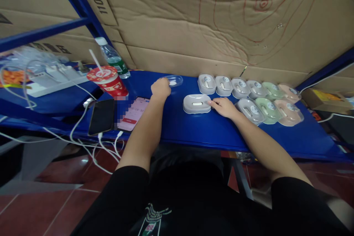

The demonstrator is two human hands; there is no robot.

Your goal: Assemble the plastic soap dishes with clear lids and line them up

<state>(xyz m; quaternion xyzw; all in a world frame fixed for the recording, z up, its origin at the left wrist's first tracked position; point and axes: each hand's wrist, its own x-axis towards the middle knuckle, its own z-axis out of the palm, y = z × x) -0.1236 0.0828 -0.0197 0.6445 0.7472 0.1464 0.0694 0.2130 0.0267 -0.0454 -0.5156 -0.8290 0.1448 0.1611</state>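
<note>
My left hand (160,88) is closed on the near edge of a clear plastic lid (173,80) lying at the back of the blue shelf (193,129). My right hand (224,107) rests with fingers stretched out against the right side of a grey oval box (196,103) that sits without a lid in front of me. To the right stand two rows of several lidded oval boxes (250,97), grey, green and pink.
A red paper cup with a straw (108,80) and a water bottle (114,58) stand at the left. Two phones (116,115) lie near the shelf edge with white cables (83,125). A power strip (52,79) sits far left. Cardboard (210,22) backs the shelf.
</note>
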